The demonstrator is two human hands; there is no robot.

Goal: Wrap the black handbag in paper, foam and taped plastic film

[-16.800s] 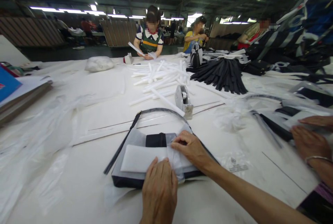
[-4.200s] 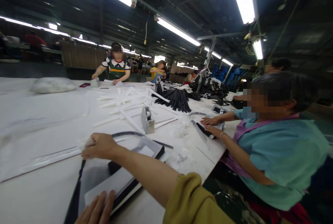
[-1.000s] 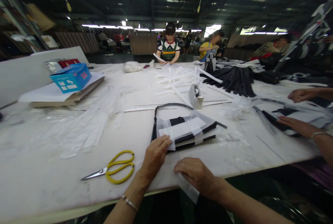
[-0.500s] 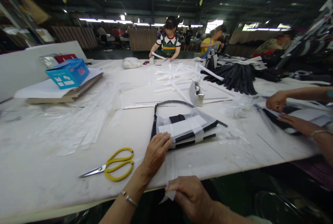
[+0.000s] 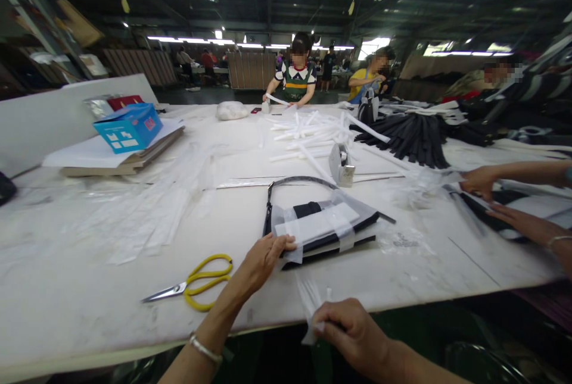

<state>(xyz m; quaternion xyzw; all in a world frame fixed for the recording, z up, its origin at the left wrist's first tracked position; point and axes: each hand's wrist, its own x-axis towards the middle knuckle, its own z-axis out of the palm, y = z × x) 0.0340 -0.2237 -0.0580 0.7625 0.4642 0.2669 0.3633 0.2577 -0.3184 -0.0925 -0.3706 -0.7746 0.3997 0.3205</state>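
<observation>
A black bag [image 5: 308, 210] with a curved strap lies near the middle of the white table, partly wrapped in translucent sheet and white padding. At its lower left corner, my left hand [image 5: 263, 258] grips the edge, thumb below and fingers on top. My right hand [image 5: 346, 327] is closed in a pinch on a translucent strip [image 5: 308, 297] at the table's front edge; the strip runs up toward the bag. Yellow-handled scissors [image 5: 196, 283] lie left of my left forearm, blades pointing left.
A tape dispenser [image 5: 342, 166] stands behind the bag, near white strips [image 5: 308, 128] and black strips [image 5: 411, 137]. Clear plastic strips [image 5: 147, 211] and a blue box [image 5: 129, 127] on boards are at left. A co-worker's hands [image 5: 513, 211] work at right.
My left hand has shifted to grip the bag's corner, whose near edge is slightly lifted. My right hand has moved right with the strip. The view has shifted slightly.
</observation>
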